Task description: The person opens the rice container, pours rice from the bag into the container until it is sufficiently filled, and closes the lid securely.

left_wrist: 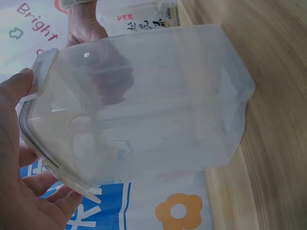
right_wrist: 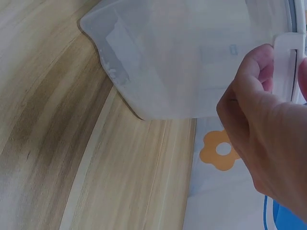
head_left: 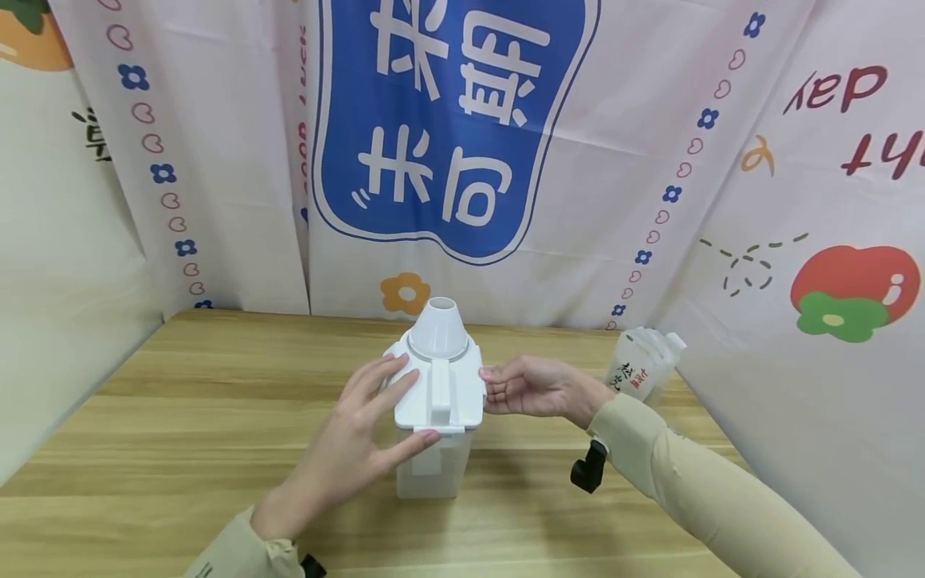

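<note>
Two hands work the cloudy white-lidded container (left_wrist: 172,100), upright mid-desk (head_left: 217,457)! Left hand (head_left: 350,433) spreads loose fingers over the left and near edges; right hand (head_left: 538,387) curls its fingers, pinching the right-side latch (right_wrist: 284,72), thumb nearly cut off in the wrist view. Right, a printed package (head_left: 639,361), base hidden behind the sleeve (head_left: 694,466).

lidded container (head_left: 439,409) on the table (head_left: 217,417) between left hand (head_left: 347,433) and right hand (head_left: 538,387), package (head_left: 637,365) farther right
</note>
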Tool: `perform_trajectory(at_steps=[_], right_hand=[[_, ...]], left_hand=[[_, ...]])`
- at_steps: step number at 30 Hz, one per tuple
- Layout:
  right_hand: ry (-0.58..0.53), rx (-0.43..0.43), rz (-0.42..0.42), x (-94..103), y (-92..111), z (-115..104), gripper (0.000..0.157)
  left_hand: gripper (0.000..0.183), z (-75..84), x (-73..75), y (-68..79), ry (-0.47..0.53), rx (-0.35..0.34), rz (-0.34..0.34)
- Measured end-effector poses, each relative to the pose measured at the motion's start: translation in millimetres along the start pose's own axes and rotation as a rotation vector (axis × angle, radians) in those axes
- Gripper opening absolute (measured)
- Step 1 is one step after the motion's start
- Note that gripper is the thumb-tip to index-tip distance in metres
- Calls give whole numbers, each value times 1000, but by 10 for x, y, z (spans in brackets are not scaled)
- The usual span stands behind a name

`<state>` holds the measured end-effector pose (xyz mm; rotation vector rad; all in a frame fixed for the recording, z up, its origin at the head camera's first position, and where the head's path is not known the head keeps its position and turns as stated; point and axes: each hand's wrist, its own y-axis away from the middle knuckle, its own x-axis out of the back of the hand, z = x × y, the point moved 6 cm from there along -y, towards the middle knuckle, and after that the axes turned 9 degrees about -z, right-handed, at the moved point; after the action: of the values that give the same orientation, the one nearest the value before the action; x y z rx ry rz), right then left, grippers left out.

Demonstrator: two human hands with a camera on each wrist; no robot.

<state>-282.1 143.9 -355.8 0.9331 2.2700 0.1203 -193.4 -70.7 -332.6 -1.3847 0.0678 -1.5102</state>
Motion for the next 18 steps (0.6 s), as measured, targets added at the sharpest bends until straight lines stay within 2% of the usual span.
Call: perform_trajectory(at_steps=[18], right_hand=[[2,4,-8,-2,4,-7,17]], left_hand=[[77,2,-12,-4,3,-22,19]])
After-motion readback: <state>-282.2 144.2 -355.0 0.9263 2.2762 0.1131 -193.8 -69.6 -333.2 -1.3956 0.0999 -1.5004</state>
